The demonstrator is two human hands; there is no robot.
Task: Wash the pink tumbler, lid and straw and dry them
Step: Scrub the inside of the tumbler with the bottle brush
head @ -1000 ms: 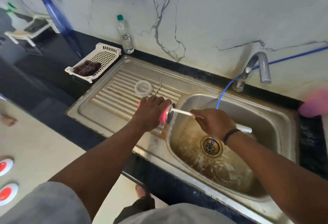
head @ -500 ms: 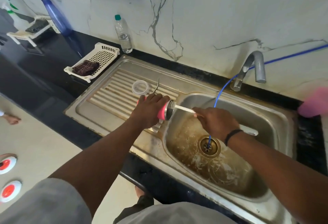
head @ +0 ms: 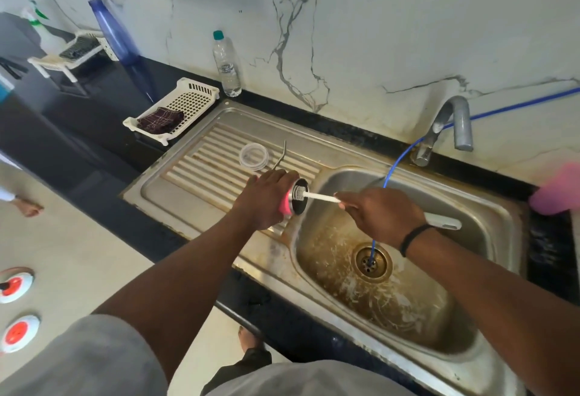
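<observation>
Our left hand (head: 266, 199) wraps the pink metal tumbler (head: 290, 201) sideways over the steel sink's (head: 489, 207) left edge while our right hand (head: 381, 215) grips the white bottle brush (head: 317, 197), and wet fingers could let the tumbler drop.

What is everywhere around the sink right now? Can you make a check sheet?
Surface: steel sink, basin stained brown.
Job's things: pink tumbler held sideways, bottle brush head at its mouth; clear lid and bent straw on the drainboard.
Clutter: white basket holding a dark cloth; water bottle.
Grips: left hand grips the tumbler; right hand grips the brush.
Cables: blue hose runs into the drain.
Surroundings: marble wall, tap.
</observation>
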